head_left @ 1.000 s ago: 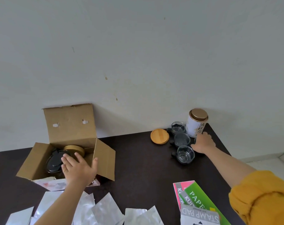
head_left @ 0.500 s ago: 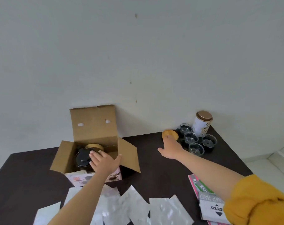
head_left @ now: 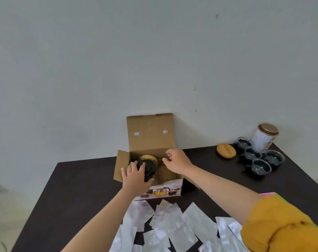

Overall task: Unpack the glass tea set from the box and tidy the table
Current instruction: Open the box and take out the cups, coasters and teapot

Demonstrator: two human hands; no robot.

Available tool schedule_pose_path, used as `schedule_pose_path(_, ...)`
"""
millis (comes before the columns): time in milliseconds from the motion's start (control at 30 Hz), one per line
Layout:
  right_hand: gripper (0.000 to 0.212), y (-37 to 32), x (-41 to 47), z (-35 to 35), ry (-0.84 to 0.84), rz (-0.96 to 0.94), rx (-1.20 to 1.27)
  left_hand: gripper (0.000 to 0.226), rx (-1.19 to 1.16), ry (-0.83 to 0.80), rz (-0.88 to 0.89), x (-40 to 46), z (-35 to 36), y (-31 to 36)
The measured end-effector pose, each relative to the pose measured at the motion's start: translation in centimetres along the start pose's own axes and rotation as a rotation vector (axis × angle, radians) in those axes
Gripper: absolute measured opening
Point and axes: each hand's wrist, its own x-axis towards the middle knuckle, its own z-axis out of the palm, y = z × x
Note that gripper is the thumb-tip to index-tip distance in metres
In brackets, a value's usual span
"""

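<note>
Left hand (head_left: 136, 176) is down in the open box (head_left: 151, 140), fingers wrapped round the dark glass teapot (head_left: 148, 167) with the wooden lid. Pot hasn't left the box. Right hand (head_left: 176, 160) has fingers curled at the box's right edge, apparently pinching the cardboard, likely to pin the box while the pot lifts. Four glass cups (head_left: 258, 156) and a wooden coaster (head_left: 226, 150) are already out, parked in the far right corner of the counter (head_left: 85, 179) beside a tin (head_left: 265, 136), clear of the work zone. Loose wrappers (head_left: 172, 222) litter the near edge; tidying not yet started.
</note>
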Motion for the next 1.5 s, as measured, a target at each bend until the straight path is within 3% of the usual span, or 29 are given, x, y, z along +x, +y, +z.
schedule_pose_path(67, 0.044, -0.8, 0.8, 1.1, -0.007, 0.074, 0.026, 0.079, 0.051, 0.001, 0.069, 0.0, -0.1, -1.3)
schedule_pose_path(133, 0.022, -1.8, 1.6, 2.1, -0.018, 0.195, 0.136, 0.085, 0.100, -0.012, 0.133, 0.0, -0.1, -2.4)
schedule_pose_path(233, 0.022, -2.5, 3.3, 3.7, -0.026, 0.370, 0.408, 0.096, 0.124, -0.049, 0.184, 0.0, 0.6, -3.4)
schedule_pose_path(367, 0.071, -3.1, 5.2, 5.1, -0.081, 0.545, 0.589, 0.107, 0.118, -0.047, 0.205, 0.3, 1.7, -3.8)
schedule_pose_path(467, 0.085, -3.1, 6.7, 5.9, -0.150, 0.627, 0.707, 0.109, 0.099, -0.021, 0.212, 0.4, 2.2, -4.0)
schedule_pose_path(567, 0.084, -3.2, 7.8, 6.2, -0.219, 0.709, 0.744, 0.111, 0.075, -0.011, 0.223, 0.4, 2.3, -4.1)
schedule_pose_path(733, 0.076, -3.3, 8.9, 7.2, -0.307, 0.709, 0.711, 0.111, 0.047, 0.000, 0.230, 0.5, 2.5, -4.2)
schedule_pose_path(833, 0.069, -3.5, 9.1, 7.5, -0.274, 0.714, 0.736, 0.110, 0.035, 0.006, 0.232, 0.5, 2.5, -4.2)
schedule_pose_path(1167, 0.090, -2.9, 7.3, 5.8, -0.033, 0.658, 0.840, 0.111, 0.051, -0.001, 0.223, 0.3, 2.3, -4.1)
schedule_pose_path(1333, 0.103, -2.7, 5.0, 2.5, -0.108, 0.516, 1.013, 0.117, 0.057, 0.022, 0.218, 0.4, 2.6, -4.0)
schedule_pose_path(1500, 0.073, 0.4, 2.2, -1.1, 0.048, 0.390, 1.020, 0.118, 0.065, 0.034, 0.203, 0.5, 2.8, -4.0)
